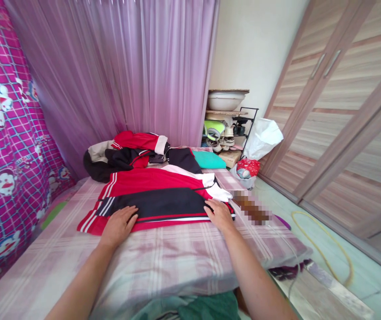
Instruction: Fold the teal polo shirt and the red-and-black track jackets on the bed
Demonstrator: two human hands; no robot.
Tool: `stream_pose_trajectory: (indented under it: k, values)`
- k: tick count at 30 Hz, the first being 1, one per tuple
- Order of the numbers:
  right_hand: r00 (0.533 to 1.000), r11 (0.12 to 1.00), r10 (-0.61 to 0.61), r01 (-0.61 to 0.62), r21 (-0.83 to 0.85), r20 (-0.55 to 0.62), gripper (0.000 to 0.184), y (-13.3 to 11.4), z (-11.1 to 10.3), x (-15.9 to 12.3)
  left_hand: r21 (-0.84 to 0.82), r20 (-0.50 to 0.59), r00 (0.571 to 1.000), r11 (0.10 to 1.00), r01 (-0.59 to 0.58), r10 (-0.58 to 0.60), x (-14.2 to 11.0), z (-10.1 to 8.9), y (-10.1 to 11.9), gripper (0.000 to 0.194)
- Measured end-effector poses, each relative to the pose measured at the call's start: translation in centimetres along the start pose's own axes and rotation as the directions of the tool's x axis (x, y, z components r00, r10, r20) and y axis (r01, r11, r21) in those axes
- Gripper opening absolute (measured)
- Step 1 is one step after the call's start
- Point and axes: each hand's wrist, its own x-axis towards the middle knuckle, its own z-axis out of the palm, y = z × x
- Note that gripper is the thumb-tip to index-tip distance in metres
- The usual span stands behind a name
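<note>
A red and navy track jacket [164,202] with white stripes and a white collar area lies spread on the bed, its dark part folded lengthwise along the near side. My left hand [120,226] rests flat on the jacket's near left end, by the white stripes, fingers stretched out. At the right end, my right hand [220,214] lies on the dark fabric near the white part, its fingers apart. Neither hand grips the cloth. Behind the jacket is a heap of red, black and grey clothes [127,153].
The bed [164,258] has a plaid sheet. Dark folded cloth [184,158] and a teal item [209,160] lie at its far side. A pixelated patch covers something on the right. Beyond stand a shoe rack [248,129], bags [263,138] and a wardrobe [340,102].
</note>
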Motion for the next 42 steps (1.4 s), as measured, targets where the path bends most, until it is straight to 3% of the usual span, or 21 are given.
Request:
stream_pose_trajectory:
  k: [34, 42]
  values:
    - [0.998, 0.999, 0.051, -0.051, 0.006, 0.047, 0.029, -0.67, -0.82, 0.24, 0.017, 0.020, 1.000, 1.000, -0.012, 0.012, 0.10, -0.33, 0.05, 0.064]
    - [0.998, 0.999, 0.048, -0.049, 0.021, 0.042, 0.029, -0.55, -0.63, 0.18, -0.002, 0.015, 1.000, 1.000, -0.021, 0.021, 0.07, -0.34, -0.09, 0.057]
